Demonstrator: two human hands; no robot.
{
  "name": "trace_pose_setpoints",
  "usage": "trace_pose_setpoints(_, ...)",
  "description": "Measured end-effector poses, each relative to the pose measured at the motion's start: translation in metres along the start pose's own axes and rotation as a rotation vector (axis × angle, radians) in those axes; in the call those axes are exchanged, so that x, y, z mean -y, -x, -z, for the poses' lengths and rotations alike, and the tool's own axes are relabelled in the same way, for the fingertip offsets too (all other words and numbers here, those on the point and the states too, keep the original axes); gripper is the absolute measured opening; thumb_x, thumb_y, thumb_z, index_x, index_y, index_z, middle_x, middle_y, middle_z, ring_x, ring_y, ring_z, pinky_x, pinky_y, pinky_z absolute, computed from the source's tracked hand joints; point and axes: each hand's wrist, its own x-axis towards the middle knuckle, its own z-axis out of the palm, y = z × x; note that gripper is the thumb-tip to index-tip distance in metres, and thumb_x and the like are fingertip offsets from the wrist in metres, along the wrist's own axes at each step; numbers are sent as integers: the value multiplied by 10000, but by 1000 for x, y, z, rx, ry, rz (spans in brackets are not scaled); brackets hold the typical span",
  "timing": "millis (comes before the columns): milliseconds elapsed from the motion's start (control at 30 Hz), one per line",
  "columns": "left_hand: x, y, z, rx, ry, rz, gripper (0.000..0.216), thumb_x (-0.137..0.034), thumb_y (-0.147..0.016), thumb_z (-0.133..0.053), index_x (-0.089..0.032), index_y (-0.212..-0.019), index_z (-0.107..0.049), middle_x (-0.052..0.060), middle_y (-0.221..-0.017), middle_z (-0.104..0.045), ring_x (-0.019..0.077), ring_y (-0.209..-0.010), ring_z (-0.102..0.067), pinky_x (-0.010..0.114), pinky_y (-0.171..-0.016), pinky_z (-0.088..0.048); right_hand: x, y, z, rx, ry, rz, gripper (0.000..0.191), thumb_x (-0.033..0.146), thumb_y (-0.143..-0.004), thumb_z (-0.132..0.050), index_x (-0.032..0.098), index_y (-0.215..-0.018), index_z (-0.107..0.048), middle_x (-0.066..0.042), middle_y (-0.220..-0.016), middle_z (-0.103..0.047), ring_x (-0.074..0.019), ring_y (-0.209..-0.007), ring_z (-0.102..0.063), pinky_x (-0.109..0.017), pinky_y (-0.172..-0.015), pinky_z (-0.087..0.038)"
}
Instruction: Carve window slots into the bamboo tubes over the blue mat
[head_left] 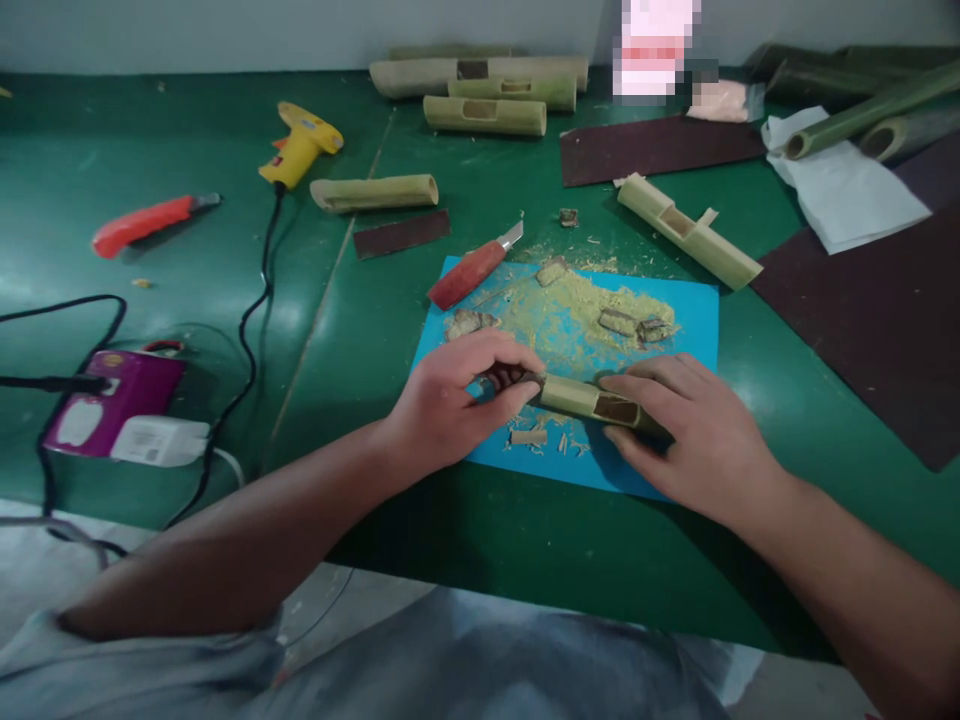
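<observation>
Clearly, both our hands are busy over a bright blue rectangular sheet (pixel 697 310) on the glossy green tabletop (pixel 600 545). Our left hand (pixel 461 395) is closed to a pinch, thumb and fingertips together on a small dark brown piece (pixel 506 376), right by the left end of a short pale-green bamboo tube (pixel 568 396) with a rectangular opening cut in its upper side. Whether that piece enters the tube, we cannot tell behind the fingertips. Our right hand (pixel 690 425) is curled partway round the tube's other end, thumb on the near side and fingers on the far side, gripping it with the opening facing up. The tube lies between our two hands, over the middle of the sheet.

Just beyond it, fine yellowish dust (pixel 555 312) is spread across the blue, with small dusty dark pieces (pixel 619 321) lying in it. A red-handled knife with a slanted blade (pixel 471 274) crosses the sheet's far left corner. Farther left we see a yellow glue gun with a black cord (pixel 300 145), a red-handled cutter (pixel 142 227) and a purple power box (pixel 154 385). To our right, a notched pale bamboo tube (pixel 720 252) lies near a large dark brown flat sheet (pixel 877 330).
</observation>
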Motion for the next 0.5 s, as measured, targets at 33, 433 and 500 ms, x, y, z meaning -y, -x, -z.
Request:
trace_pose_setpoints(33,0,0,0,5,13,10,61,-201,-949,-631,-205,-974,-687,13,-873,-722,144,-766,-677,292,-725,-579,0,-1,0,-5,-2,11,284,239,-947,-620,200,-1224,-672,-122,-1100,-736,-286,-983,-680,-460,-832,-559)
trace_pose_setpoints(433,-1,3,-3,-17,-8,27,44,-195,-937,-659,-186,-975,-678,6,-886,-745,137,-793,-704,264,-742,-591,2,-4,-3,-13,-10,73,237,217,-992,-574,185,-1209,-665,-117,-1083,-736,-251,-950,-667,-412,-805,-533)
trace_pose_setpoints(500,0,1,-2,19,-28,-20,32,-189,-938,-677,-194,-959,-702,6,-889,-761,140,-796,-717,266,-744,-592,1,-4,-4,-5,-22,66,238,224,-997,-571,193,-1214,-664,-112,-1088,-734,-249,-955,-666,-412,-811,-529)
